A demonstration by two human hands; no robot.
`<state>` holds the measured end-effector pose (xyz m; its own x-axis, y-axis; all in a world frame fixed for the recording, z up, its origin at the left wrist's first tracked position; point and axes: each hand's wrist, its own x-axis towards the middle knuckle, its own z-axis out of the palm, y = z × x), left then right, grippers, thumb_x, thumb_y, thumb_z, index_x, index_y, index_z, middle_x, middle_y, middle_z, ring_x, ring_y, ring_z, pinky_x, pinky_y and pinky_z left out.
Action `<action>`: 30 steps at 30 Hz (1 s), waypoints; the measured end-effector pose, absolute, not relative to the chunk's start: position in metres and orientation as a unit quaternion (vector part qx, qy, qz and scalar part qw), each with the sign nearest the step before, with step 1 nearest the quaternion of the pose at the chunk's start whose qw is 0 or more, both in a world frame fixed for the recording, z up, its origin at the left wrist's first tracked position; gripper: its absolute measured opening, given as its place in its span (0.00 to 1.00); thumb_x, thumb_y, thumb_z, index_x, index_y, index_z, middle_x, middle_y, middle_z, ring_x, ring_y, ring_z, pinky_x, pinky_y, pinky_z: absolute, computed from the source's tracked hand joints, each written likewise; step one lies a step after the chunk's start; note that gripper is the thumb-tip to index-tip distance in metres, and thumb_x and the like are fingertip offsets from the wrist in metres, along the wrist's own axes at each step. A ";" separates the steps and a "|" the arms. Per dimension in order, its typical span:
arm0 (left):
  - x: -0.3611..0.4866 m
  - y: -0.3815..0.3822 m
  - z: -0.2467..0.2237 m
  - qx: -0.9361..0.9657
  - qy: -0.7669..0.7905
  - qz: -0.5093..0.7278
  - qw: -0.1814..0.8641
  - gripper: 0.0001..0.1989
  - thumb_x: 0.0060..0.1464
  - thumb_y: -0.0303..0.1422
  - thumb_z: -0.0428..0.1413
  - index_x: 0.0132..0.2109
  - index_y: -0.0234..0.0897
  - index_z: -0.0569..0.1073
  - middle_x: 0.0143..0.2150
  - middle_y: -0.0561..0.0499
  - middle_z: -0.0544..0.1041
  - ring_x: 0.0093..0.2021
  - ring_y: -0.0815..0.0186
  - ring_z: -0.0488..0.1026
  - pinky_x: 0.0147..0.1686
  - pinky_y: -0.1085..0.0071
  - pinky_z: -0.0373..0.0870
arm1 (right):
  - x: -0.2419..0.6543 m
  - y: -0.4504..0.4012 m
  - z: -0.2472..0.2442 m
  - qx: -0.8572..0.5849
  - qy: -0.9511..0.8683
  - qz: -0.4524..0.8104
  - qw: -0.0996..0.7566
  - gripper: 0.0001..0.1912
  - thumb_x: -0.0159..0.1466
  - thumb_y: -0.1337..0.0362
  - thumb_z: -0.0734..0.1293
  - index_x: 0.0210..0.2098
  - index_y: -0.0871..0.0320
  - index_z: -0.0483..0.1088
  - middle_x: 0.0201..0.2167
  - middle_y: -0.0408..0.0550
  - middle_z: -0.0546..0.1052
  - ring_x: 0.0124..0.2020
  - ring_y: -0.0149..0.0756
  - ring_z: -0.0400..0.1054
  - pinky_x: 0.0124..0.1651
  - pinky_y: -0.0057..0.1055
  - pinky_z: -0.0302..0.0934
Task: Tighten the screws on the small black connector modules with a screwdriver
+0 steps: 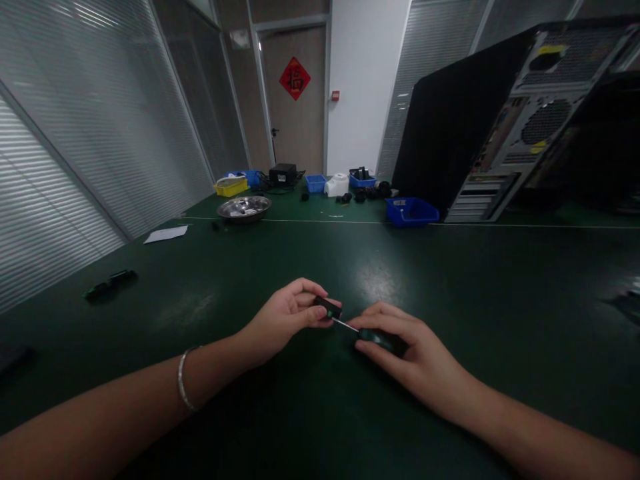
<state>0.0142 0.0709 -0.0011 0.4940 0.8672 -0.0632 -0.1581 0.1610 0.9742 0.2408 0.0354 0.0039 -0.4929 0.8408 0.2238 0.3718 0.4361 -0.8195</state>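
Note:
Near the middle of the green table, my left hand pinches a small dark block with a green spot between thumb and fingers. My right hand is wrapped round the dark handle of a screwdriver. Its thin metal shaft points left and its tip meets the lower edge of the block, by the green part. Whether the tip sits in a screw is too small to tell. A silvery bangle circles my left wrist.
At the back stand a metal bowl with small parts, a yellow bin, a blue bin and a computer case. A white paper and a dark green-black piece lie to the left.

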 end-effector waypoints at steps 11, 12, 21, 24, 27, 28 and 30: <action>0.012 0.070 0.000 0.598 0.333 0.360 0.633 0.12 0.54 0.22 0.58 0.44 0.34 0.66 0.48 0.41 0.79 0.50 0.58 0.75 0.53 0.57 0.66 | 0.242 0.037 0.000 -0.390 -0.775 0.364 0.338 0.12 0.65 0.67 0.66 0.48 0.53 0.73 0.41 0.48 0.73 0.43 0.38 0.69 0.45 0.34 0.65; 0.012 0.070 0.000 0.613 0.333 0.355 0.622 0.12 0.54 0.23 0.58 0.45 0.35 0.67 0.48 0.42 0.78 0.51 0.58 0.74 0.53 0.57 0.66 | 0.242 0.037 0.000 -0.391 -0.774 0.364 0.339 0.12 0.65 0.67 0.66 0.48 0.53 0.73 0.41 0.48 0.73 0.43 0.38 0.69 0.45 0.34 0.65; 0.013 0.067 -0.004 0.633 0.313 0.343 0.620 0.16 0.56 0.25 0.57 0.51 0.37 0.64 0.49 0.42 0.78 0.52 0.58 0.74 0.53 0.57 0.66 | 0.242 0.036 0.001 -0.390 -0.774 0.363 0.342 0.11 0.66 0.67 0.65 0.47 0.53 0.73 0.41 0.48 0.74 0.43 0.38 0.69 0.46 0.34 0.65; 0.014 0.067 -0.003 0.648 0.314 0.337 0.607 0.13 0.56 0.24 0.57 0.47 0.36 0.65 0.47 0.43 0.78 0.50 0.59 0.75 0.52 0.58 0.67 | 0.242 0.037 0.000 -0.386 -0.776 0.361 0.344 0.11 0.66 0.67 0.65 0.48 0.53 0.73 0.42 0.48 0.73 0.44 0.38 0.69 0.47 0.34 0.64; 0.015 0.067 0.000 0.686 0.336 0.324 0.558 0.13 0.56 0.25 0.56 0.50 0.35 0.69 0.49 0.44 0.76 0.52 0.60 0.72 0.54 0.59 0.65 | 0.243 0.037 -0.001 -0.393 -0.775 0.359 0.342 0.12 0.65 0.67 0.66 0.48 0.54 0.72 0.42 0.48 0.73 0.44 0.38 0.69 0.47 0.35 0.64; 0.016 0.067 0.002 0.694 0.347 0.321 0.542 0.14 0.57 0.25 0.55 0.51 0.35 0.71 0.50 0.44 0.75 0.52 0.60 0.72 0.54 0.60 0.65 | 0.243 0.037 -0.001 -0.395 -0.774 0.359 0.340 0.12 0.65 0.67 0.66 0.49 0.54 0.72 0.42 0.47 0.73 0.44 0.38 0.69 0.47 0.35 0.64; 0.016 0.066 0.004 0.690 0.366 0.321 0.535 0.16 0.58 0.26 0.54 0.53 0.36 0.72 0.52 0.45 0.74 0.51 0.60 0.72 0.52 0.62 0.67 | 0.243 0.036 0.000 -0.395 -0.775 0.359 0.339 0.12 0.65 0.68 0.66 0.48 0.54 0.72 0.41 0.47 0.73 0.43 0.38 0.69 0.45 0.35 0.64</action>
